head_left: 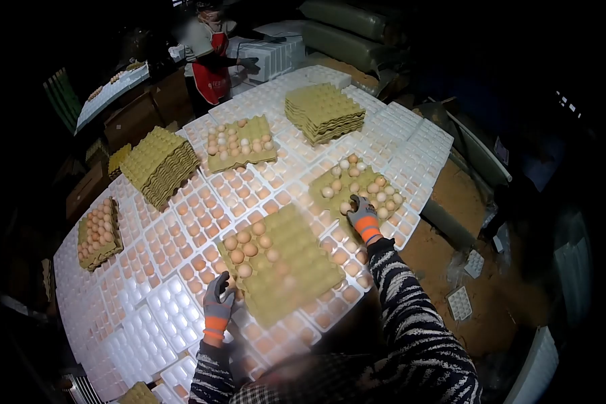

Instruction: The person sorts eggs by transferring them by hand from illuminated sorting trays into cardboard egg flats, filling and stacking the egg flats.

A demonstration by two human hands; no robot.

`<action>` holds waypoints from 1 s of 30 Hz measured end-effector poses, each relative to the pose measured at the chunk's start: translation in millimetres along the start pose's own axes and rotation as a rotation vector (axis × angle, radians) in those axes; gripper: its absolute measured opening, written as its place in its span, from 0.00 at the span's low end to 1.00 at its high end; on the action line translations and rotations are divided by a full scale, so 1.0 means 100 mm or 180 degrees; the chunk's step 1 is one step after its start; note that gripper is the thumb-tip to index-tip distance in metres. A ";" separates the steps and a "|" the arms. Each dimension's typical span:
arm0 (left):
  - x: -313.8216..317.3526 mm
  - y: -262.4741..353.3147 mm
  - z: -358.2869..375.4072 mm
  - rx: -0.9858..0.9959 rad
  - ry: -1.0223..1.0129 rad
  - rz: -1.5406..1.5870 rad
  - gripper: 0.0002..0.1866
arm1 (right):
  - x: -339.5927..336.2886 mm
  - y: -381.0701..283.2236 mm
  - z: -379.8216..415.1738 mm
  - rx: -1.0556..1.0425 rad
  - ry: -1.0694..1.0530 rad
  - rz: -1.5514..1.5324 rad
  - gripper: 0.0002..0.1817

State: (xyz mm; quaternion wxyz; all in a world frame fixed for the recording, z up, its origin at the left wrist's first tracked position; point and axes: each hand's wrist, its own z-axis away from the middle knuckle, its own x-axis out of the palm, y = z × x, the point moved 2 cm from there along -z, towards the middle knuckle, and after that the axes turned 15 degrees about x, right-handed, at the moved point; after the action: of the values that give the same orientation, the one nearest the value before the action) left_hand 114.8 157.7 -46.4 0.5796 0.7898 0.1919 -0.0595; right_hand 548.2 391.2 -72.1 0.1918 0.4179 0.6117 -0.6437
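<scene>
1. The right hand (365, 219), in a grey glove with an orange cuff, reaches over the right pulp tray (323, 180); its fingers are bent down at the eggs on that tray's near side; whether they are clamped on one or only resting there, I cannot tell.
2. The left hand (219, 306), gloved alike, is beside the left edge of the near pulp tray (306, 249); its thumb and fingers are bent and apart.
3. Loose eggs (250, 250) sit toward the left side of the near pulp tray; the right pulp tray, just beyond it, carries brown and paler ones.
4. White trays (172, 310) cover the surface, many with eggs in their cups; two pulp stacks (324, 111) stand farther back, with a filled tray (241, 143) between them.
5. The room is dark around the lit surface; a co-worker in a red apron (215, 71) reaches to white packs (269, 60); small trays (460, 303) lie on the brown floor (495, 303) at right.
</scene>
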 end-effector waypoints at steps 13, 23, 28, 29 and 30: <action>0.37 0.06 -0.51 0.0273 -0.1056 -0.2175 0.27 | 0.87 -1.48 1.45 -0.1762 -0.1301 0.0899 0.20; 0.24 -0.21 -0.87 -0.0075 -0.0864 -0.1992 0.31 | 0.72 -1.62 1.14 0.1046 -0.3795 -0.2673 0.21; 0.25 -0.23 -0.94 -0.0013 -0.0625 -0.1841 0.24 | 1.02 -1.77 1.43 -0.2137 -0.1689 -0.0545 0.10; 0.23 -0.27 -0.95 -0.0038 -0.0612 -0.1856 0.24 | 1.03 -1.80 1.40 -0.2149 -0.1714 -0.0557 0.10; 0.17 -0.35 -0.96 -0.0220 -0.0077 -0.0951 0.22 | 1.01 -1.85 1.36 -0.2314 -0.1479 -0.0545 0.10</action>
State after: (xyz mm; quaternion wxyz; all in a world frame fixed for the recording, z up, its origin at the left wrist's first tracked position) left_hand 105.4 260.5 -52.2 0.5934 0.7312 0.3022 -0.1479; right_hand 308.2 322.4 -47.2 0.4048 0.1153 0.7715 -0.4771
